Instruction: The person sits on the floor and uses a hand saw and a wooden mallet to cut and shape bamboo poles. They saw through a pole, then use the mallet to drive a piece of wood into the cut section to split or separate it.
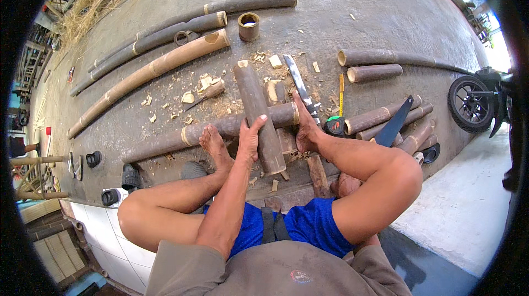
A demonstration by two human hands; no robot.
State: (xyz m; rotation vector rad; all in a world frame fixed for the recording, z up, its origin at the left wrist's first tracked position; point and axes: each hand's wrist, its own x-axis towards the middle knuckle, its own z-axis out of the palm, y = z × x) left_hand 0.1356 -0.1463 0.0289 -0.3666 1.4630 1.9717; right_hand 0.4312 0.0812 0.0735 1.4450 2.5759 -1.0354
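Observation:
My left hand (250, 140) is wrapped around a short, dark bamboo section (255, 95), which slants across a long bamboo pole (220, 128). My left foot rests on that pole, and my right foot presses by its cut end. My right forearm (366, 242) passes under my right thigh. A rounded brownish shape (347, 185) beside the thigh may be my right hand; its fingers cannot be made out. A long-bladed knife (296, 77) lies beyond my right foot. Near the chips sits a wooden-handled tool (212, 90).
Long bamboo poles (160, 66) lie at far left, with a bamboo ring (248, 27) beside them. To the right are a tape measure (334, 125), a saw (398, 122), cut bamboo pieces (380, 117) and a motorbike wheel (470, 103). Wood chips (205, 83) litter the floor.

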